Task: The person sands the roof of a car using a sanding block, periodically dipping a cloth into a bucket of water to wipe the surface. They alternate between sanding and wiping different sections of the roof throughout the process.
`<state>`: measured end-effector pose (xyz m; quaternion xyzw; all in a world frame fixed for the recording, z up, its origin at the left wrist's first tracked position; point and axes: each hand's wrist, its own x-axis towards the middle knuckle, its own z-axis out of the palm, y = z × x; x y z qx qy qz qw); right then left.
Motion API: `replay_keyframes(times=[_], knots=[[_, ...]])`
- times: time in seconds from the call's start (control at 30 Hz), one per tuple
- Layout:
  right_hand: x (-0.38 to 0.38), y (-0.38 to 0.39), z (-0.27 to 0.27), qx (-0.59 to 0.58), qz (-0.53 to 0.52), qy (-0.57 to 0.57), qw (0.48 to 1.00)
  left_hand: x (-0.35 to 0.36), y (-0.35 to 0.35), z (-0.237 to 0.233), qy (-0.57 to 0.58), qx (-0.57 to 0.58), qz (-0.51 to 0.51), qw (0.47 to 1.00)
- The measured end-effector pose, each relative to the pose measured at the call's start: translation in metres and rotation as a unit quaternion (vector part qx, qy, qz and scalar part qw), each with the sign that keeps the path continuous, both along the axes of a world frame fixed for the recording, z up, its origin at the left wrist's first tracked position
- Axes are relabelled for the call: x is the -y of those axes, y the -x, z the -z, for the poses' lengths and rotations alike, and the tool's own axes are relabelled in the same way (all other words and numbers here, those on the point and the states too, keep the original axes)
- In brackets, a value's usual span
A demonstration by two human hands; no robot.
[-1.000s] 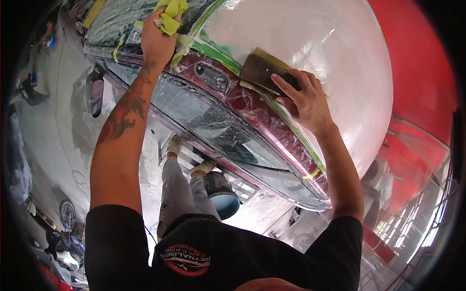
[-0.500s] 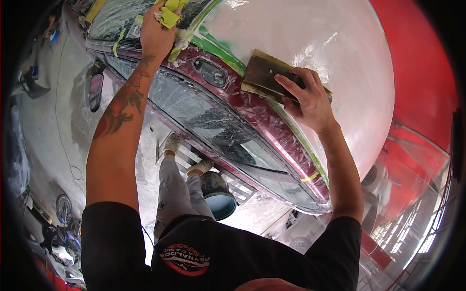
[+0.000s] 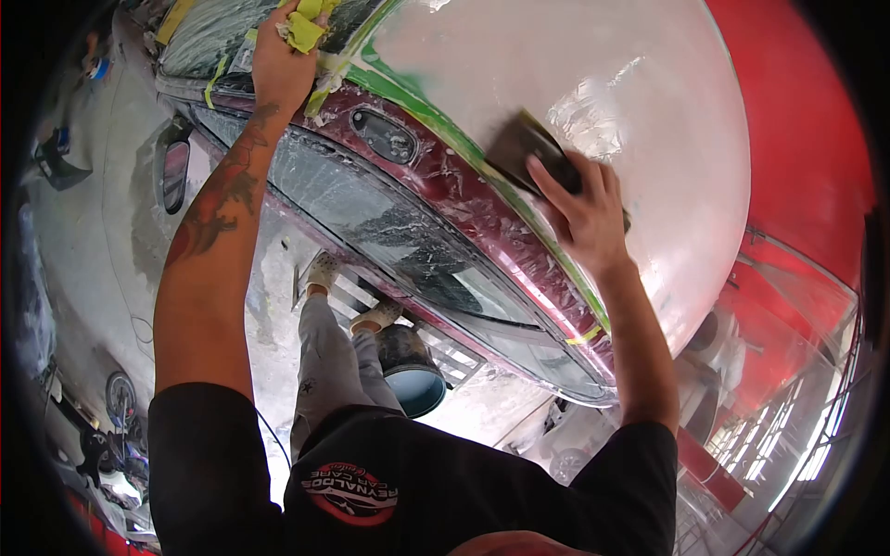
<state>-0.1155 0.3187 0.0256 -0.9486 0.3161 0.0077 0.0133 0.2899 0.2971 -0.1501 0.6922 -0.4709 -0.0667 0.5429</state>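
Observation:
My left hand [image 3: 286, 60], at the top left, is closed on a crumpled yellow-green cloth or paper [image 3: 306, 26], near the taped corner of the car's window. My right hand [image 3: 586, 199] grips a dark sanding block [image 3: 525, 153] with a yellowish sheet under it. The block rests tilted on the pale, wet-looking car roof [image 3: 649, 139], just beside the green-edged masking tape [image 3: 445, 130] along the roof's edge. Dusty maroon bodywork [image 3: 454, 190] runs below the tape.
A slatted platform [image 3: 445, 347] is under my feet, with a blue-rimmed bucket [image 3: 414, 387] beside it. A side mirror [image 3: 174, 165] sticks out at the left. A bicycle wheel [image 3: 120, 398] is at the lower left. Red panels [image 3: 797, 120] stand at the right.
My right hand and the block have shifted slightly down, and the block has turned. The whole view has moved a little, carrying the car and my left hand leftward in the frame.

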Motion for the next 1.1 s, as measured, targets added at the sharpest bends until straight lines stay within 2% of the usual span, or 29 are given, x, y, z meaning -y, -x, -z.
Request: replay_keyframes(times=[0.13, 0.23, 0.33, 0.43, 0.53, 0.67, 0.73, 0.77, 0.83, 0.9, 0.97, 1.03, 1.1], knots=[[-0.052, 0.095, -0.007, -0.011, 0.073, 0.035, 0.997, 0.000, 0.002, -0.003, -0.005, -0.019, 0.000, 1.000], [-0.057, 0.101, -0.006, 0.026, 0.090, 0.025, 0.995, 0.000, 0.006, -0.006, -0.017, -0.024, 0.001, 1.000], [-0.018, 0.001, 0.011, 0.067, 0.032, 0.042, 0.996, -0.004, 0.011, -0.020, -0.018, -0.079, 0.003, 0.997], [0.015, -0.087, 0.027, 0.068, 0.018, 0.062, 0.996, -0.008, 0.011, -0.017, -0.011, -0.004, -0.010, 1.000], [0.004, -0.069, 0.017, 0.047, 0.018, 0.061, 0.997, -0.007, 0.013, -0.021, -0.015, -0.063, 0.013, 0.998], [-0.050, 0.060, 0.005, 0.013, 0.039, 0.052, 0.998, -0.002, 0.009, -0.016, 0.023, -0.024, 0.017, 0.999], [-0.045, 0.060, 0.005, 0.020, 0.031, 0.045, 0.998, -0.005, 0.009, -0.015, 0.019, -0.008, 0.017, 1.000], [-0.046, 0.059, 0.006, 0.032, 0.031, 0.041, 0.998, -0.005, 0.011, -0.015, 0.012, -0.046, 0.016, 0.999], [-0.025, 0.007, 0.012, 0.048, 0.012, 0.038, 0.998, -0.003, 0.011, -0.017, 0.008, -0.081, 0.007, 0.997], [0.000, -0.063, 0.025, 0.073, -0.012, 0.063, 0.995, -0.002, 0.011, -0.017, 0.024, -0.012, 0.006, 1.000], [0.023, -0.110, 0.038, 0.073, -0.020, 0.089, 0.993, -0.004, 0.010, -0.017, 0.023, -0.012, 0.002, 1.000], [0.020, -0.102, 0.031, 0.067, -0.023, 0.076, 0.995, -0.006, 0.012, -0.019, 0.028, -0.017, -0.002, 0.999], [0.000, -0.061, 0.020, 0.057, -0.016, 0.064, 0.996, -0.008, 0.015, -0.024, 0.006, -0.079, 0.000, 0.997]])
